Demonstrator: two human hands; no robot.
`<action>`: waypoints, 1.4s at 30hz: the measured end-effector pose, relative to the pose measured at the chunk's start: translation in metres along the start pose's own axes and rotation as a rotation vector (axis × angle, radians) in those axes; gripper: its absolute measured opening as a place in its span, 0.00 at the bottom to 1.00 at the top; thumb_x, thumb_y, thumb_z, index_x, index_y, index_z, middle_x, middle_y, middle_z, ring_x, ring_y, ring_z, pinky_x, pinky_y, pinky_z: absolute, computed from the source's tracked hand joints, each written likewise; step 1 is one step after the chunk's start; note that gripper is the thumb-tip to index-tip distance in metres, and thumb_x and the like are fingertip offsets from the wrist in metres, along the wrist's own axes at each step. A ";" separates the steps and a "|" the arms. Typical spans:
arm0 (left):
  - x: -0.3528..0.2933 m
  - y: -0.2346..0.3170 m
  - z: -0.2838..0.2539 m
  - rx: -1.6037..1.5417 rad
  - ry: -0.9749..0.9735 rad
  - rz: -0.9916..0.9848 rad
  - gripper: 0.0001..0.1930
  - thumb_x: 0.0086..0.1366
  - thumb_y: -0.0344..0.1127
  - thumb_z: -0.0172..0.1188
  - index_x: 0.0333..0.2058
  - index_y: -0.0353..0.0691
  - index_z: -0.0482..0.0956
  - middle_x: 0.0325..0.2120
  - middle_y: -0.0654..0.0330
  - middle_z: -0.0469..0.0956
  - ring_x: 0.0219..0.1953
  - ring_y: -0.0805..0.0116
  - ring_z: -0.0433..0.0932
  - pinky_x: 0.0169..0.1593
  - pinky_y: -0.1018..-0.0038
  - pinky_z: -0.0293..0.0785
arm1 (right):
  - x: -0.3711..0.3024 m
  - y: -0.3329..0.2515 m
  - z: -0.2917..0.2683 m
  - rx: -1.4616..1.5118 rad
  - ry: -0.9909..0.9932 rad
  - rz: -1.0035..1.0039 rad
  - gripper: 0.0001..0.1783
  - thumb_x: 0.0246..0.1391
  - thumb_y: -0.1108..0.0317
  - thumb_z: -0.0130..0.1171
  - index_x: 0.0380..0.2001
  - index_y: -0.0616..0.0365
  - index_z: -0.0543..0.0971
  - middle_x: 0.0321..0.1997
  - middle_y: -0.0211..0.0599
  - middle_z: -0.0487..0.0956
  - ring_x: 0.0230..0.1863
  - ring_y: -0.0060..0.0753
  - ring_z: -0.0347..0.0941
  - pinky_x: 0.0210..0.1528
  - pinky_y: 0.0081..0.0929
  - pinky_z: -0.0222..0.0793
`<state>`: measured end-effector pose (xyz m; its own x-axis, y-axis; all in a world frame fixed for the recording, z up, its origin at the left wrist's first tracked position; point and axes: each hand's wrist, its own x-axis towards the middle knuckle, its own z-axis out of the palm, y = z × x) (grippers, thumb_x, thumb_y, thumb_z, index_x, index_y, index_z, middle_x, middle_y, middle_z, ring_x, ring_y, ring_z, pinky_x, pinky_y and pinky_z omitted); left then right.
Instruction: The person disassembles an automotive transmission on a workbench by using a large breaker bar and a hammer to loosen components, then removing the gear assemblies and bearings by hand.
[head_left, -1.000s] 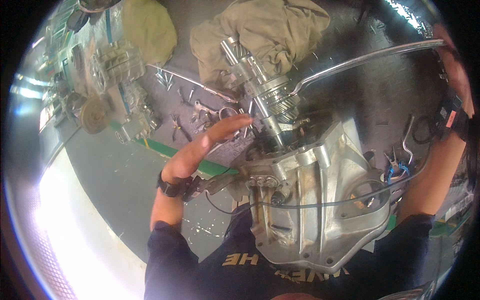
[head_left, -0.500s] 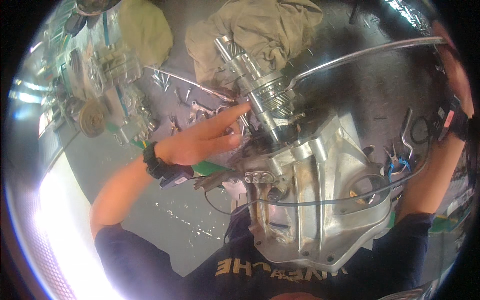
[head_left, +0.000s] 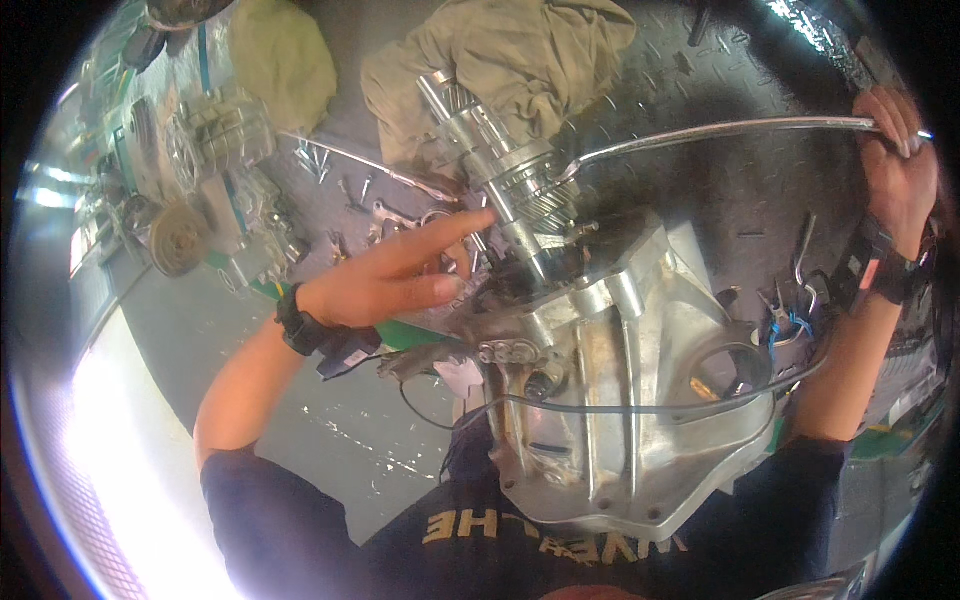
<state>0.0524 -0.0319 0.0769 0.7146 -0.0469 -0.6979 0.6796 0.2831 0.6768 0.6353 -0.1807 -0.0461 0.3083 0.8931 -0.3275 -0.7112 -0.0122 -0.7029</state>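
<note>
We curl our right hand (head_left: 900, 165) round the pry bar (head_left: 720, 128); left hand (head_left: 375, 285) spreads thumb from index, fingertip at gear shaft (head_left: 520, 240), contact unclear.

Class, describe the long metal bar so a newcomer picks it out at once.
Start at the big silver housing in the lower middle. Above it stand the gears; from there the long metal bar stretches right. Unlike the rod left of the gears, it is gripped by the right hand.
</note>
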 end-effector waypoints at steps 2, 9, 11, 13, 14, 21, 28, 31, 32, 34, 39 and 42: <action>-0.003 0.011 0.004 -0.044 -0.025 -0.040 0.37 0.76 0.45 0.57 0.75 0.38 0.52 0.52 0.60 0.73 0.51 0.69 0.70 0.62 0.70 0.65 | -0.004 -0.004 -0.007 -0.006 0.085 -0.017 0.16 0.67 0.59 0.45 0.31 0.60 0.73 0.34 0.35 0.76 0.35 0.33 0.73 0.39 0.30 0.68; -0.065 0.041 0.075 0.469 0.392 -0.115 0.36 0.64 0.52 0.64 0.65 0.35 0.72 0.58 0.47 0.78 0.59 0.46 0.76 0.62 0.57 0.71 | -0.006 0.039 0.045 0.193 0.000 -0.007 0.17 0.63 0.63 0.48 0.22 0.56 0.61 0.21 0.31 0.60 0.22 0.30 0.57 0.31 0.24 0.58; -0.073 0.031 0.119 0.477 0.692 -0.156 0.29 0.58 0.46 0.71 0.54 0.35 0.80 0.48 0.47 0.84 0.48 0.47 0.83 0.56 0.60 0.76 | -0.016 0.042 0.053 0.032 0.131 -0.112 0.20 0.66 0.58 0.46 0.20 0.52 0.60 0.18 0.27 0.57 0.20 0.25 0.53 0.30 0.22 0.55; -0.068 -0.020 0.152 0.471 0.957 -0.102 0.24 0.55 0.41 0.73 0.49 0.36 0.81 0.43 0.49 0.84 0.43 0.49 0.84 0.50 0.62 0.77 | -0.021 0.040 0.060 0.467 0.032 -0.011 0.24 0.68 0.50 0.46 0.20 0.49 0.59 0.17 0.25 0.55 0.18 0.22 0.51 0.29 0.21 0.54; -0.061 -0.036 0.156 0.453 1.198 -0.025 0.21 0.52 0.35 0.74 0.44 0.36 0.82 0.38 0.50 0.85 0.37 0.51 0.85 0.45 0.64 0.79 | -0.024 0.045 0.080 0.333 0.281 -0.107 0.27 0.67 0.44 0.46 0.20 0.50 0.59 0.17 0.25 0.55 0.18 0.22 0.51 0.29 0.21 0.54; -0.045 -0.054 0.136 0.869 1.223 0.261 0.17 0.51 0.35 0.79 0.35 0.38 0.79 0.28 0.57 0.82 0.29 0.58 0.82 0.34 0.67 0.75 | 0.007 0.052 0.017 0.083 0.290 -0.115 0.25 0.64 0.46 0.49 0.21 0.50 0.59 0.17 0.24 0.55 0.18 0.21 0.51 0.29 0.21 0.54; -0.039 -0.078 0.139 1.018 1.505 0.248 0.31 0.55 0.65 0.72 0.30 0.37 0.79 0.26 0.57 0.83 0.28 0.61 0.84 0.34 0.69 0.79 | -0.050 0.063 0.079 -0.416 0.389 -0.338 0.24 0.63 0.46 0.53 0.22 0.50 0.62 0.22 0.24 0.60 0.21 0.25 0.53 0.30 0.23 0.56; -0.041 -0.076 0.138 0.993 1.466 0.285 0.31 0.53 0.65 0.73 0.30 0.37 0.78 0.26 0.56 0.83 0.28 0.60 0.84 0.34 0.69 0.78 | -0.074 0.058 0.071 0.136 0.090 -0.276 0.34 0.56 0.28 0.50 0.21 0.48 0.61 0.20 0.24 0.58 0.20 0.24 0.52 0.28 0.24 0.54; -0.044 -0.076 0.141 0.923 1.432 0.307 0.31 0.52 0.64 0.74 0.30 0.37 0.78 0.25 0.56 0.83 0.28 0.59 0.84 0.34 0.69 0.78 | -0.080 0.056 0.067 0.368 -0.055 -0.207 0.38 0.51 0.21 0.45 0.21 0.48 0.61 0.20 0.24 0.58 0.21 0.24 0.50 0.28 0.25 0.52; -0.045 -0.078 0.139 0.921 1.424 0.314 0.31 0.51 0.63 0.75 0.30 0.38 0.78 0.25 0.56 0.83 0.28 0.59 0.83 0.33 0.68 0.78 | -0.084 0.052 0.066 0.505 0.074 -0.127 0.42 0.48 0.15 0.46 0.20 0.47 0.60 0.17 0.23 0.56 0.18 0.22 0.49 0.25 0.24 0.51; -0.054 -0.082 0.132 0.952 1.383 0.306 0.30 0.50 0.62 0.76 0.31 0.38 0.78 0.25 0.57 0.81 0.26 0.57 0.82 0.33 0.67 0.77 | -0.113 0.051 0.064 0.544 0.116 -0.152 0.44 0.46 0.13 0.47 0.18 0.47 0.57 0.13 0.22 0.54 0.16 0.20 0.48 0.23 0.23 0.50; -0.060 -0.079 0.128 0.912 1.259 0.377 0.30 0.47 0.60 0.78 0.31 0.39 0.78 0.25 0.56 0.81 0.26 0.55 0.82 0.33 0.65 0.77 | -0.121 0.054 0.063 0.526 0.156 -0.164 0.46 0.43 0.10 0.42 0.19 0.47 0.58 0.13 0.21 0.54 0.16 0.20 0.48 0.23 0.22 0.50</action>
<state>-0.0236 -0.1737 0.0953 0.5846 0.8042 0.1070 0.7010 -0.5671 0.4324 0.5196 -0.2610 -0.0045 0.5024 0.7870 -0.3582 -0.8526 0.3820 -0.3564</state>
